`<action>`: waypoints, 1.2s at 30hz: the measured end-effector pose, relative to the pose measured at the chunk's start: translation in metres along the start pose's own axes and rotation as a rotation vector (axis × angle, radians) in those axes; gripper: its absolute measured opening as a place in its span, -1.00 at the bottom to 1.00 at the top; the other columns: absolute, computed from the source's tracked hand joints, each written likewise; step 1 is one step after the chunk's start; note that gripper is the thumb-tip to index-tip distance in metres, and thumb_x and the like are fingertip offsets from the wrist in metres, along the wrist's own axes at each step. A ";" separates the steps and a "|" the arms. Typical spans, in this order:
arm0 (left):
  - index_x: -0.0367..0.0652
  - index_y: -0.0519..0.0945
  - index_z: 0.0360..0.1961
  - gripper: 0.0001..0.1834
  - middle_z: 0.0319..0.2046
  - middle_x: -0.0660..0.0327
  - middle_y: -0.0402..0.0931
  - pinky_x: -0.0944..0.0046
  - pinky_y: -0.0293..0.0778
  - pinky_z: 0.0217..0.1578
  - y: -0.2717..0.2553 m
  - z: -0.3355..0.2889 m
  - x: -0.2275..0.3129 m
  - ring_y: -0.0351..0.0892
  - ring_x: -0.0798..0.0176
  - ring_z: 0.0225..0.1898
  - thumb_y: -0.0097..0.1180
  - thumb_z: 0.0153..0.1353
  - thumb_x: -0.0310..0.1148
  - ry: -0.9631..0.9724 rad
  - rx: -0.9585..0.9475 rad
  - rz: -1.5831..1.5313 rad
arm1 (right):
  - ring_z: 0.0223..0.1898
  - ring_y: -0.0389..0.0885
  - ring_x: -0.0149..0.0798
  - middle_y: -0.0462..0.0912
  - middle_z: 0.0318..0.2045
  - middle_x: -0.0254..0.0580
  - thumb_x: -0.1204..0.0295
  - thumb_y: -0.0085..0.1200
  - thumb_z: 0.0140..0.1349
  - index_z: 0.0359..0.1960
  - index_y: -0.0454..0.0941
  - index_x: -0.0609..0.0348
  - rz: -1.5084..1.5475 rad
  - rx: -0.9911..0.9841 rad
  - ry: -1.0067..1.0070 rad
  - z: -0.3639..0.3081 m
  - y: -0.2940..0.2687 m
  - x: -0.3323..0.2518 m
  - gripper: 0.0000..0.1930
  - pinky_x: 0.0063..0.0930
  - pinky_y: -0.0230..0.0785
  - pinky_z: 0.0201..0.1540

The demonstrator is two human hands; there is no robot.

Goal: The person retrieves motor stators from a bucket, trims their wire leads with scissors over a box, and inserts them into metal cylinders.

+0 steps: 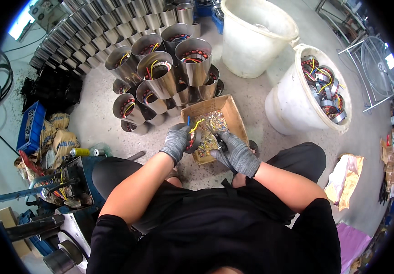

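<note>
My left hand (176,143), in a grey knit glove, grips a round motor stator (192,137) with copper windings and yellow and blue wires sticking up. My right hand (236,153), also gloved, holds black-handled cutters (221,145) with the tip near the stator's wires. Both hands hover over a small cardboard box (234,117) filled with cut wire scraps.
A stack of metal cylinders with wound stators (162,75) stands ahead on the floor. Two white buckets sit at the right: one (251,39) behind, one (297,98) holding stators with coloured wires. A blue machine (76,180) and blue crate (30,128) are at the left.
</note>
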State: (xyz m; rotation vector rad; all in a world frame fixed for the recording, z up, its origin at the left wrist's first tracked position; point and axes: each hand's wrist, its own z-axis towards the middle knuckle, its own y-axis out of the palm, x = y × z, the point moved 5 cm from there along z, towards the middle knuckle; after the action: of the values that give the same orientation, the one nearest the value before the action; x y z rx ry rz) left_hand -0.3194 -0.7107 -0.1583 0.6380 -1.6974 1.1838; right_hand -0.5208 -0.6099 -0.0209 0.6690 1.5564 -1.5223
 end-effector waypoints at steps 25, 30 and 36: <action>-0.23 0.63 -0.29 -0.76 -0.53 0.36 0.50 0.42 0.28 -0.61 0.004 -0.013 0.080 0.38 0.50 -0.59 0.19 0.27 -0.24 -0.460 -0.019 -0.423 | -0.80 0.35 -0.36 0.36 -0.77 -0.32 0.31 0.11 0.25 -0.52 0.44 0.03 1.113 -0.214 0.916 -0.016 0.025 0.058 -0.79 -0.44 0.22 -0.74; -0.10 0.61 -0.31 -0.85 -0.65 0.42 0.36 0.43 0.19 -0.70 -0.031 -0.015 0.083 0.28 0.49 -0.70 0.15 0.27 -0.26 -0.428 0.138 -0.566 | -0.80 0.39 -0.29 0.40 -0.77 -0.29 0.29 0.10 0.26 -0.54 0.48 0.05 1.066 -0.026 0.705 0.006 0.008 0.043 -0.77 -0.39 0.26 -0.74; 0.04 0.54 -0.26 -0.89 -0.59 0.44 0.39 0.50 0.16 -0.72 -0.139 -0.039 0.142 0.24 0.55 -0.71 0.13 0.28 -0.22 -0.167 0.467 -0.796 | -0.78 0.39 -0.33 0.45 -0.68 -0.29 0.44 0.09 0.29 -0.24 0.47 0.19 0.993 0.181 0.455 0.017 -0.060 -0.005 -0.89 -0.43 0.19 -0.76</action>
State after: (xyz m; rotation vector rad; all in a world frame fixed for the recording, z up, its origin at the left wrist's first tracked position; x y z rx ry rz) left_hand -0.2515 -0.7169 0.0325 1.5602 -1.0855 0.9372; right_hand -0.5657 -0.6329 0.0166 1.6715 1.0723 -0.7651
